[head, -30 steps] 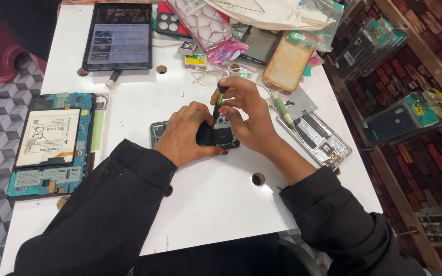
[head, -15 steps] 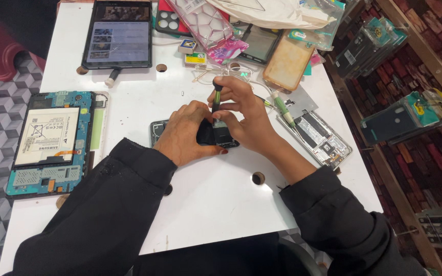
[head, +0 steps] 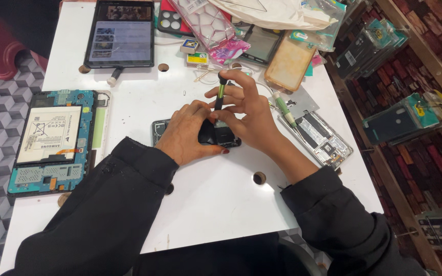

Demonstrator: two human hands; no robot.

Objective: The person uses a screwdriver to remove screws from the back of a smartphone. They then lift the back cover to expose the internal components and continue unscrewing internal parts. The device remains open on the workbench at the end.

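A small black phone [head: 221, 137] lies flat near the middle of the white table [head: 216, 204]. My left hand [head: 186, 133] presses down on its left part and holds it still. My right hand [head: 246, 113] grips a thin green and black screwdriver [head: 220, 94], held upright with its tip down on the phone. Most of the phone is hidden under both hands.
An opened tablet with its battery showing [head: 51, 140] lies at the left edge. A tablet with a lit screen [head: 122, 33] sits at the back. An opened phone frame [head: 319, 137], a second green screwdriver [head: 285, 108], phone cases and packets crowd the back right.
My right hand has shifted slightly on the screwdriver, as if turning it. My left hand stays on the phone.
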